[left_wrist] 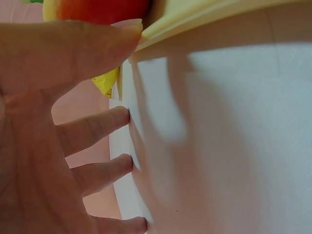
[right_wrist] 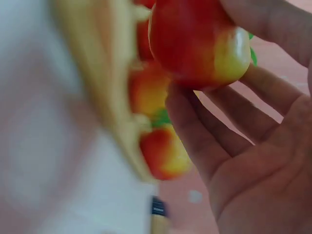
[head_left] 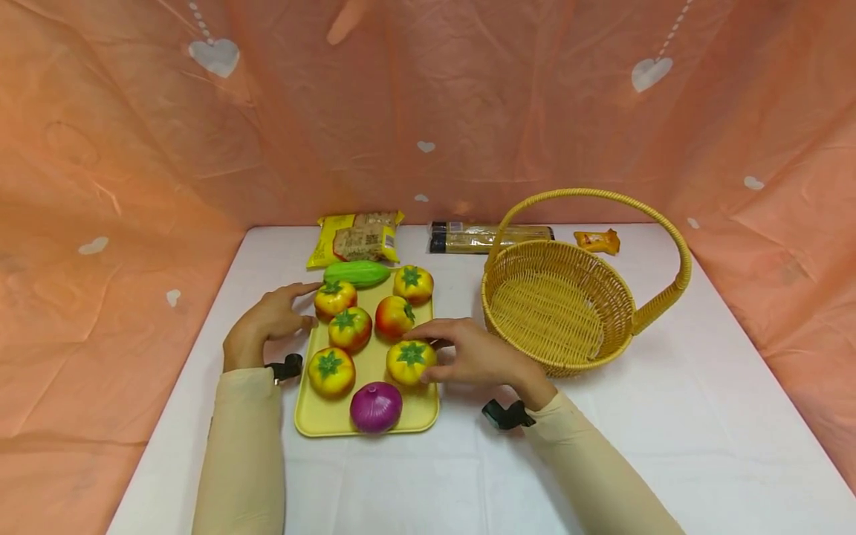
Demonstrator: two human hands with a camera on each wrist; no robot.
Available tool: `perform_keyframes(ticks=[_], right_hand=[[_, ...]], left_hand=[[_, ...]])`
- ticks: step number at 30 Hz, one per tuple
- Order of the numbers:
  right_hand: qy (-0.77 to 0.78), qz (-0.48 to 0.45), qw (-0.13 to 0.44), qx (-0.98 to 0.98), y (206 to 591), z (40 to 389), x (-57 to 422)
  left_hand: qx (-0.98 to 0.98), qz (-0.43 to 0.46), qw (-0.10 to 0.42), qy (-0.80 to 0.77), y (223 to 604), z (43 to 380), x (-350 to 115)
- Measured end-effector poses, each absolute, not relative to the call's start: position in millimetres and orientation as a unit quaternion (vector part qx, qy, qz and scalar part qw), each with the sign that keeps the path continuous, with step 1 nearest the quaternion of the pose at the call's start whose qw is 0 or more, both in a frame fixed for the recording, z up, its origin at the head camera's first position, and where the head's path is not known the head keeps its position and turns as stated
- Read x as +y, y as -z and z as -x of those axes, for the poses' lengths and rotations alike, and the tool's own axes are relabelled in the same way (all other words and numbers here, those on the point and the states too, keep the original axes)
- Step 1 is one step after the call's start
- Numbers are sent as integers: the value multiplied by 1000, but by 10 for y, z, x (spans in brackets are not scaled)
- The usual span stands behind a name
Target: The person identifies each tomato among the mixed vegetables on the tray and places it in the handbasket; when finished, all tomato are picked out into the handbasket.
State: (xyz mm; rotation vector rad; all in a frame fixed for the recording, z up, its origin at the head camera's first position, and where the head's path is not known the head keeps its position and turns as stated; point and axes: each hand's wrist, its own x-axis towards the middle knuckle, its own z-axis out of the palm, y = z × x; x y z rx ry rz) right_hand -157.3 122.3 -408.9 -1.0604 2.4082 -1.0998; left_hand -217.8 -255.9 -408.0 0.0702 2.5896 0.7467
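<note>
My right hand (head_left: 475, 353) grips a yellow-and-red tomato (head_left: 409, 361) with a green star-shaped top, thumb on one side and fingers on the other. In the right wrist view the same tomato (right_wrist: 195, 44) sits between thumb and fingertips, close over the yellow tray (head_left: 364, 427). My left hand (head_left: 270, 323) is at the tray's left edge, fingers spread. Its thumb (left_wrist: 97, 46) lies along the rim beside another tomato (head_left: 336, 299). Several more tomatoes rest on the tray, with a purple onion (head_left: 376, 408) at the near end and a long green vegetable (head_left: 357, 274) at the far end.
A wicker basket (head_left: 491, 319) with a tall arched handle stands right of the tray. Along the back lie a yellow food bag (head_left: 357, 239), clear packs of dry noodles (head_left: 461, 239) and a small orange packet (head_left: 598, 241). A pink curtain surrounds the white table.
</note>
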Motion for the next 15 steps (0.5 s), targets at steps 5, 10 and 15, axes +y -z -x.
perform_keyframes(ticks=[5, 10, 15], right_hand=[[439, 355, 110, 818, 3717, 1505, 1540], [465, 311, 52, 828, 3461, 1467, 2016], [480, 257, 15, 839, 3370, 1484, 2440]], left_hand=[[937, -25, 218, -271, 4105, 2173, -2558], [938, -26, 218, -270, 4077, 2167, -2540], [938, -30, 221, -266, 4046, 2157, -2533]])
